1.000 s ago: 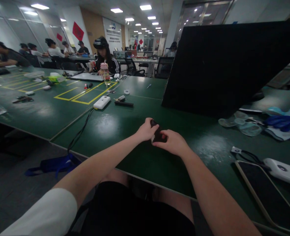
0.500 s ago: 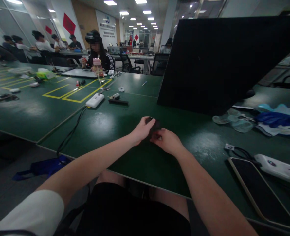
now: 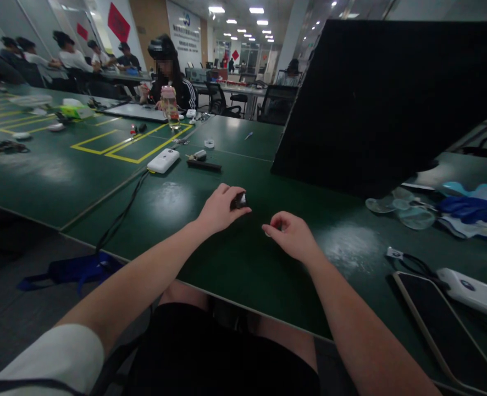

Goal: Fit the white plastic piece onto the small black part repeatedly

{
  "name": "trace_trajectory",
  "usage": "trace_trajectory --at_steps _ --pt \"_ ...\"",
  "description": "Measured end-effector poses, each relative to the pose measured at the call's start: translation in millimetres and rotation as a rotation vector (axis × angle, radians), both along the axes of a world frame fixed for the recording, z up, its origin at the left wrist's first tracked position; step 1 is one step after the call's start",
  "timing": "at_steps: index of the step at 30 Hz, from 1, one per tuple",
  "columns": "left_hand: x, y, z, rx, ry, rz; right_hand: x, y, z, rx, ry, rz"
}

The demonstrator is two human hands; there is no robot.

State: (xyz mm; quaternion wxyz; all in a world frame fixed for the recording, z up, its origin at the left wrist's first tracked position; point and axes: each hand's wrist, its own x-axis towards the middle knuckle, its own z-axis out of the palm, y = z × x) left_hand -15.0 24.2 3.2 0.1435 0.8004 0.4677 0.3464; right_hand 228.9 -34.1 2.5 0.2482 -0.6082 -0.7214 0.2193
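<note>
My left hand grips a small dark block-like object between thumb and fingers, a little above the green table. One end of the object shines; its kind is not clear. To the right, apart from it, my right hand is closed in a pinch. A tiny pale spot shows at its fingertips, too small to name. Beyond the hands lie a dark bar and a small metallic cylinder.
A large black panel leans at the right. A phone, white power bank and blue cloth lie on the right side. A white device with a cable is left; a person sits across.
My hands have moved apart. The left, with the dark object, has shifted left, and the right has drawn slightly right. The view has turned slightly.
</note>
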Motion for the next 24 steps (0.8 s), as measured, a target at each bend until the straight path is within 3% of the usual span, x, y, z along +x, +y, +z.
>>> trace_trajectory --at_steps 7,14,21,24 --pt "5 -4 -3.8 -0.005 0.082 -0.111 -2 -6 5.4 0.072 -0.143 0.06" --pt "8 -5 -6.4 -0.006 0.151 -0.137 -2 -1 0.4 0.17 -0.288 0.255" --pt "7 -8 -1.0 -0.024 0.175 -0.125 4 -2 8.8 0.046 -0.333 0.074" --pt "6 -8 -0.8 -0.028 0.168 -0.119 8 -2 11.8 0.014 -0.374 0.057"
